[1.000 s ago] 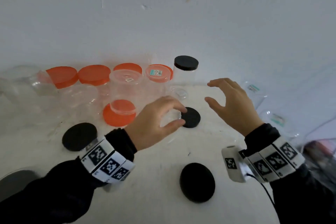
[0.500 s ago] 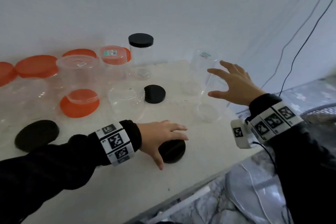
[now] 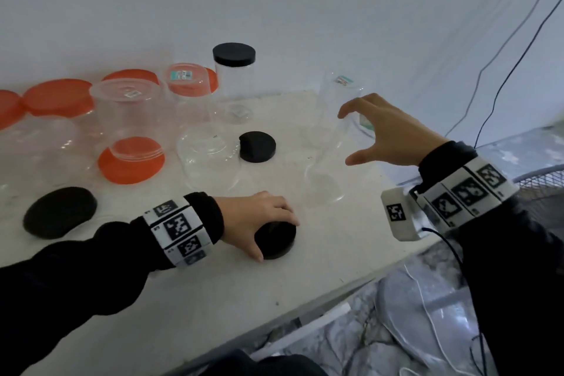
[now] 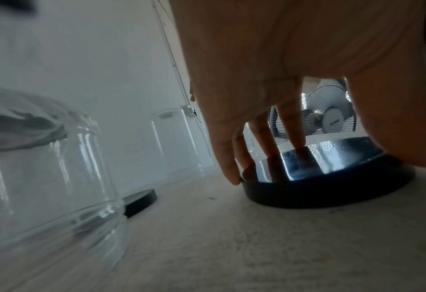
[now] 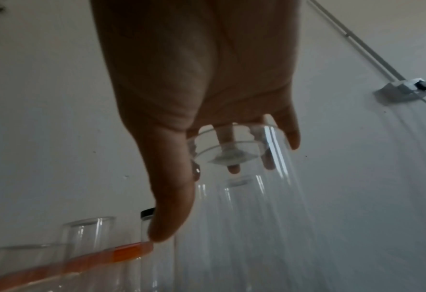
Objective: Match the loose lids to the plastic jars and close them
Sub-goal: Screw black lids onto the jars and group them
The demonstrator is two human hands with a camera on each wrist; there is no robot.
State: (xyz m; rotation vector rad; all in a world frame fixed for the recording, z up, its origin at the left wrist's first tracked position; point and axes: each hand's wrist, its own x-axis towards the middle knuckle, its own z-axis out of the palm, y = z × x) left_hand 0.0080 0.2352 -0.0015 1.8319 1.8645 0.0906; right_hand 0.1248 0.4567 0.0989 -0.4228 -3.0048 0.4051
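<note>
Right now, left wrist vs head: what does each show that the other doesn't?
Only the left wrist view: a fan behind the hand, and fingertips pressed to the rim of the black lid.
Only the head view: the right hand spread around a tall clear jar, orange lids, and a capped jar.
Both: the left hand gripping the black lid on the table, and a second black lid beyond.
</note>
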